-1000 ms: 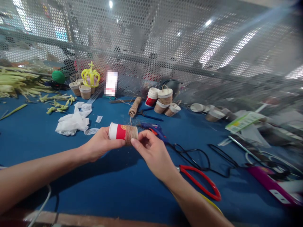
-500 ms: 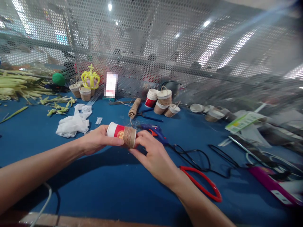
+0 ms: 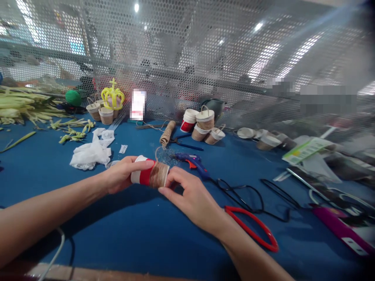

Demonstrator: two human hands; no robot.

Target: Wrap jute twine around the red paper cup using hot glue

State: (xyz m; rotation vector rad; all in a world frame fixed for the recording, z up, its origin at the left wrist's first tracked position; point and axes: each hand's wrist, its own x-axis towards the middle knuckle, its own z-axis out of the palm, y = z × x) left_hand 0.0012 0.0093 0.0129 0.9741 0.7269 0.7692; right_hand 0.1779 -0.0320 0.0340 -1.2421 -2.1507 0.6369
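A red and white paper cup [image 3: 145, 177] lies on its side in the air above the table, jute twine [image 3: 158, 175] wound round the half near its right end. My left hand [image 3: 119, 176] is closed round the cup's left half, thumb on the red band. At the right end, the thumb and fingers of my right hand [image 3: 189, 195] grip the cup's edge. From the windings a strand rises to the roll of twine [image 3: 167, 134] behind. Just right of the cup, a blue glue gun [image 3: 191, 159] lies on its side.
Dark-handled pliers [image 3: 187, 145] lie behind the glue gun. Twine-wrapped cups [image 3: 200, 132] stand at the back, near a yellow crown [image 3: 113, 96]. White crumpled tissue [image 3: 91, 154] lies left. On the right are a red loop handle [image 3: 252, 229], black cable [image 3: 240, 195] and purple power strip [image 3: 340, 226].
The cup has turned in my hands, so its gold print no longer shows and the twine strand now leaves from the top. My left thumb sits higher on it.
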